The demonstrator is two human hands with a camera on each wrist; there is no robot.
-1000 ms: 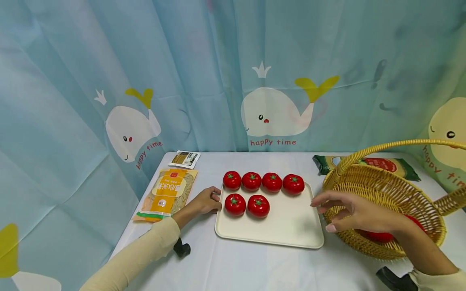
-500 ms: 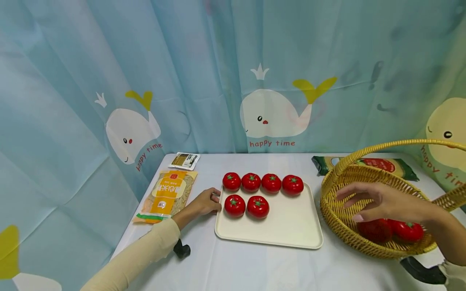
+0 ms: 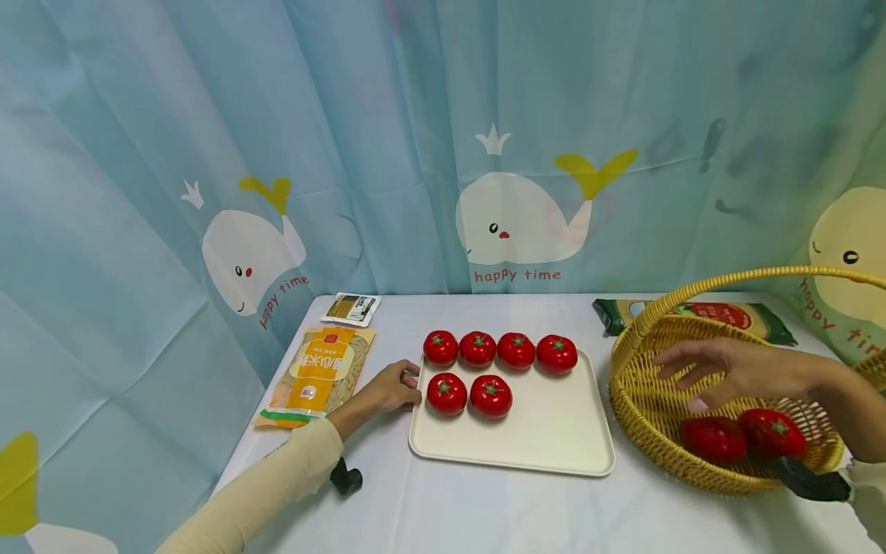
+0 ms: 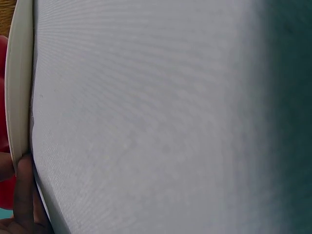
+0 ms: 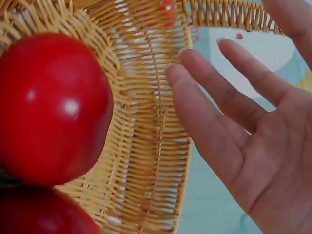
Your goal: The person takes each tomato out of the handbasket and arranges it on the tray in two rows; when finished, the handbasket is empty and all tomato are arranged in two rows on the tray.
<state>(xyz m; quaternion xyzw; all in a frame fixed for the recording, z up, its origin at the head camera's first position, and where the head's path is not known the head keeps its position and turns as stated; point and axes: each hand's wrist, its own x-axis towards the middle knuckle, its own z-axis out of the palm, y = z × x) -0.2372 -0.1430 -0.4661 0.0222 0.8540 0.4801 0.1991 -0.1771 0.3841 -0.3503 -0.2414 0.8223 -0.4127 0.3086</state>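
Note:
My left hand (image 3: 391, 387) pinches the left edge of a cream rectangular tray (image 3: 547, 435); the left wrist view shows a thumb and finger at the tray's rim (image 4: 20, 97). Several red tomatoes stand on the tray, a back row and two in front, such as this front tomato (image 3: 491, 396). At the right, a wicker basket (image 3: 633, 419) holds two tomatoes, one (image 3: 713, 440) beside another (image 3: 771, 433). Above the basket hovers my right hand (image 3: 754, 371), fingers loosely spread and holding nothing. In the right wrist view its palm (image 5: 273, 151) faces a tomato (image 5: 53, 109).
A yellow-orange food packet (image 3: 318, 373) and a small flat pack (image 3: 351, 309) lie left of the tray. Behind the basket is a long green packet (image 3: 751, 317). The basket's tall handle (image 3: 734, 278) arches over it. A whale-print curtain (image 3: 388, 154) closes off the back.
My right hand has moved right, from the tray's right edge to over the basket, exposing the two tomatoes inside. My left hand and the tray have stayed in place.

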